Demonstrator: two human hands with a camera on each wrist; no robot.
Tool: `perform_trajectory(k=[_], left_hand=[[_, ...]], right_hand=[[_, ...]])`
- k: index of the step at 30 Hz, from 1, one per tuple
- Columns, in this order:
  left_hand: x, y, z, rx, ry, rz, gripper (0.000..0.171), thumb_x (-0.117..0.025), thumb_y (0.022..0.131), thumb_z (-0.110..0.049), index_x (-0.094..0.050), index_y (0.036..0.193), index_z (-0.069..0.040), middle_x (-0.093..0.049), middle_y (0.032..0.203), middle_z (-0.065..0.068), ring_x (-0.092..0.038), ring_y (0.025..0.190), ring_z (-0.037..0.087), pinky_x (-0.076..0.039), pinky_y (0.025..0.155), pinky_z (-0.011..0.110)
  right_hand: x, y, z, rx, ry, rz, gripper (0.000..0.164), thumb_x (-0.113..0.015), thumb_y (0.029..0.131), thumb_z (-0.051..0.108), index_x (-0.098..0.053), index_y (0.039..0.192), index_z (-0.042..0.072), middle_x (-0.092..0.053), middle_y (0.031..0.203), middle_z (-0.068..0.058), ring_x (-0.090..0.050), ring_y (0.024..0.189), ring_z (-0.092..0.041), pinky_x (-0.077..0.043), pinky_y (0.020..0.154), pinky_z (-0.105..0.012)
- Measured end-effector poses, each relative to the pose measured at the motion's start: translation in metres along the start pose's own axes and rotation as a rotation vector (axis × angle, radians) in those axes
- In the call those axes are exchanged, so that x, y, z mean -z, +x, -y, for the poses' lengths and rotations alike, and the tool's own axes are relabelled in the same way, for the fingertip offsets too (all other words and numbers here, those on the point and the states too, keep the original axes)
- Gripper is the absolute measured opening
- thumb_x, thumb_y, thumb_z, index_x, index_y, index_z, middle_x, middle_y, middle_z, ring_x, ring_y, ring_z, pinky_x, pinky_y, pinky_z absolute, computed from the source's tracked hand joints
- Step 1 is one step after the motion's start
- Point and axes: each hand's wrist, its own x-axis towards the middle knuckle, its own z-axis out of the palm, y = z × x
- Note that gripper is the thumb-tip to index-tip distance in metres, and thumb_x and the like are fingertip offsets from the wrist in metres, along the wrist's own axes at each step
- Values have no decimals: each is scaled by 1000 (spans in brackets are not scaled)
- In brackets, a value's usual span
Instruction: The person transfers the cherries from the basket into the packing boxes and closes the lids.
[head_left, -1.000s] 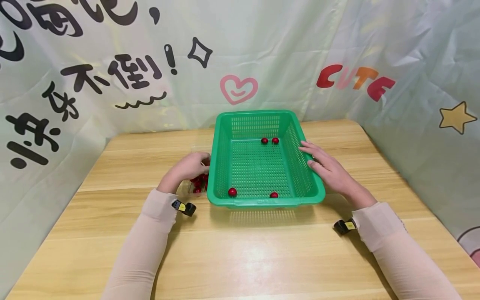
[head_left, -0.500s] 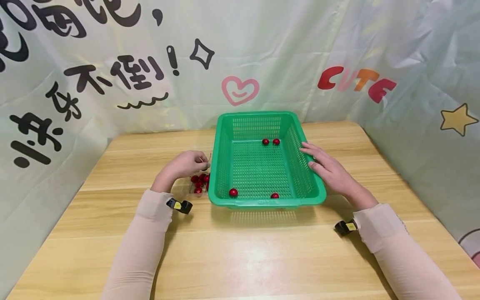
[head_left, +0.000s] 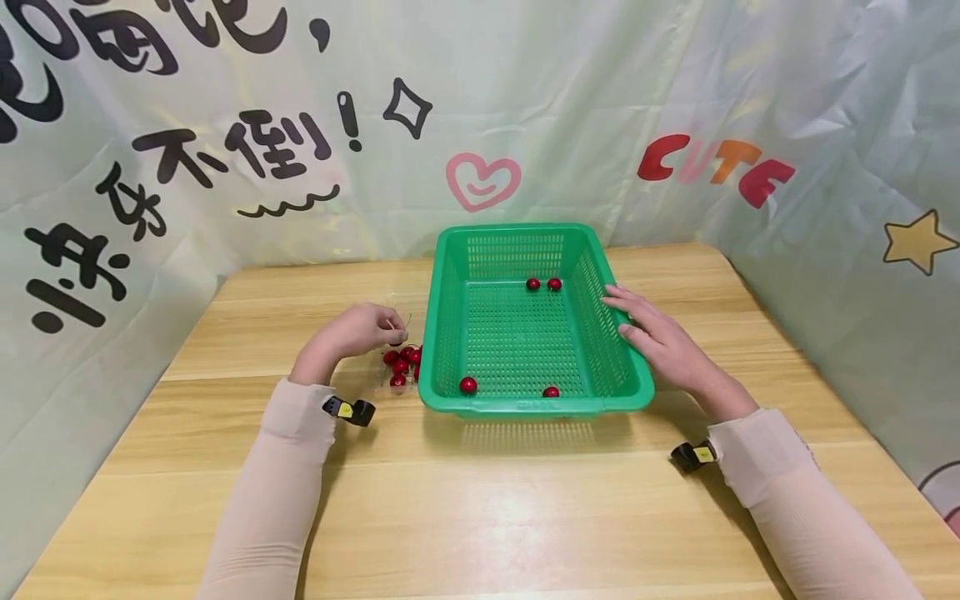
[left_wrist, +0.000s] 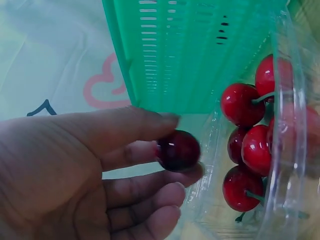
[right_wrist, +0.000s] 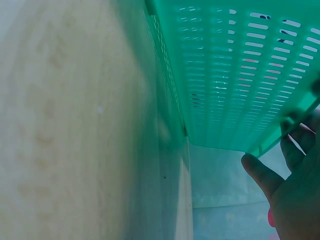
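In the left wrist view, my left hand [left_wrist: 75, 165] pinches a dark red cherry [left_wrist: 179, 151] between thumb and fingers. That hand [head_left: 358, 331] hovers in the head view just above a clear plastic box, whose wall [left_wrist: 286, 170] shows up close. Several red cherries [head_left: 400, 365] with stems lie in the box, against the left side of a green plastic basket [head_left: 536, 406]. My right hand [head_left: 660, 342] holds the basket's right rim, fingers over the edge and thumb [right_wrist: 262, 175] on the outer side. Inside the basket, cherries [head_left: 468, 385] lie scattered near the front and back.
The basket stands on a wooden table [head_left: 495, 517] with a printed cloth backdrop [head_left: 570, 150] behind and at both sides. The basket partly covers the clear box's right part. A small black camera sits on each wrist.
My left hand has lifted a little and drawn left from the basket's side with a cherry, uncovering more of the cherries in the box. My right hand keeps its place on the rim.
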Motion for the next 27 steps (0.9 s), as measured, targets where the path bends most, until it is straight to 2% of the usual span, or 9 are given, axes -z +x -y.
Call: perform_trajectory(k=[4,8,11,15,18,21,24,27], left_hand=[[-1,-1,0,-37,30,38,15,-63,92,-17,-71,101,-7,-70,91,2,-60,82,19,-48,77,38],[-1,-3,1,-82,46,72,13,-66,89,-9,-71,99,-4,-71,91,3,-62,84,20,-49,81,42],[1,-4,2,-78,34,93,17,-68,87,-7,-71,103,-3,-71,96,4,-63,89,22,-49,85,44],[5,-5,1,-69,22,101,19,-65,89,-9,-70,107,-2,-71,101,7,-63,93,24,-49,86,45],[12,-5,-4,-67,43,68,21,-62,94,-14,-70,109,-2,-71,103,7,-64,95,26,-50,85,46],[21,-3,-12,-62,76,4,24,-60,97,-20,-69,112,-4,-70,106,9,-64,98,28,-49,85,47],[29,1,-22,-58,97,-52,28,-59,97,-25,-67,116,-5,-68,110,12,-64,99,30,-49,85,48],[37,5,-35,-55,107,-78,31,-58,98,-27,-64,121,-6,-66,114,15,-63,99,31,-48,85,48]], right_hand=[[0,0,-1,6,-4,-4,44,-44,104,14,-43,147,9,-27,158,-8,-17,147,-28,-20,107,-67],[-1,0,0,13,-5,-4,44,-45,103,13,-43,147,8,-27,158,-8,-17,147,-28,-20,107,-66],[0,0,-1,18,-9,-5,44,-45,103,13,-43,147,7,-27,158,-9,-17,147,-28,-20,108,-66],[0,0,-1,21,-10,-7,44,-44,103,11,-43,147,6,-27,158,-10,-17,147,-29,-20,108,-66],[1,0,0,18,-5,-9,44,-45,103,11,-43,147,7,-27,158,-9,-17,147,-28,-20,108,-65],[1,0,0,21,0,-11,44,-45,103,10,-43,147,7,-27,158,-9,-17,147,-29,-20,108,-66],[1,0,1,28,2,-9,44,-45,103,10,-43,146,6,-27,158,-10,-17,146,-31,-20,107,-66],[0,0,0,29,0,-5,44,-45,103,10,-43,146,6,-27,158,-10,-17,146,-32,-20,108,-66]])
